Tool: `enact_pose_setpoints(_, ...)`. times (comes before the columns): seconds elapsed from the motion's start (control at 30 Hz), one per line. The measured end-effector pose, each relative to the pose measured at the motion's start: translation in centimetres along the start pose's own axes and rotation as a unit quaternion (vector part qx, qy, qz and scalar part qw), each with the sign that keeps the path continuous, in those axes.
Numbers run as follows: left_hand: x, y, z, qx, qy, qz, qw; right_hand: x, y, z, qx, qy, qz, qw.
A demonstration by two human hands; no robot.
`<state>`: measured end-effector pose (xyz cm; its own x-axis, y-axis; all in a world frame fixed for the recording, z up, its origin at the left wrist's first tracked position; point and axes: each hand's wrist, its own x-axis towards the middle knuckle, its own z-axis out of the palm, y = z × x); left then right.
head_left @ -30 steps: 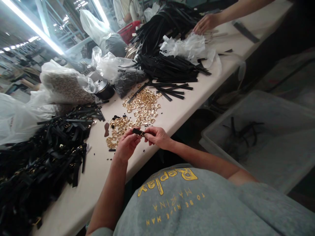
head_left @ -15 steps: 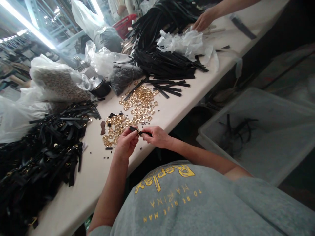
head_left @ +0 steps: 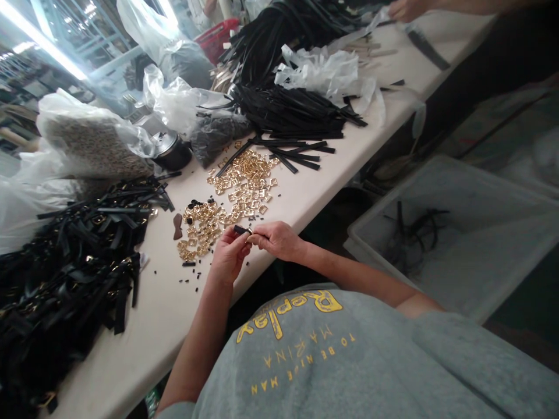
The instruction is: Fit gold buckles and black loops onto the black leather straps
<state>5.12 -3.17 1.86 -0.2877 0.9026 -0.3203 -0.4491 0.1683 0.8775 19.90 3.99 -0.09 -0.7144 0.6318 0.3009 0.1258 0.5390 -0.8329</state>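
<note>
Close together over the table's near edge, my left hand (head_left: 230,251) and my right hand (head_left: 279,240) both pinch one short black strap (head_left: 241,230). A bit of gold shows on the strap between the fingertips, probably a buckle; the fingers cover most of it. Just beyond the hands lies a spread of gold buckles (head_left: 247,180), with small black pieces scattered around it. A brown bow-shaped piece (head_left: 177,227) rests left of the buckles. Loose black straps (head_left: 301,152) lie past them.
Black straps with gold buckles are heaped (head_left: 87,250) at left. Plastic bags (head_left: 91,137), a black tin (head_left: 172,152) and a red basket (head_left: 218,39) stand behind. Another person's hand (head_left: 408,9) is at the far end. A white bin (head_left: 458,174) sits below, right of the table (head_left: 174,317).
My fingers have shifted on the strap, and less of it shows on the right-hand side. The other person's hand has moved away to the right from the crumpled plastic.
</note>
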Motion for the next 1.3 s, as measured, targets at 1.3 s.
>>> enact_pose_setpoints(1.3, -0.5, -1.5, -0.3, 0.057, 0.087, 0.099, 0.99, -0.4, -0.6, 0.2, 0.085, 0.033, 0.029, 0.995)
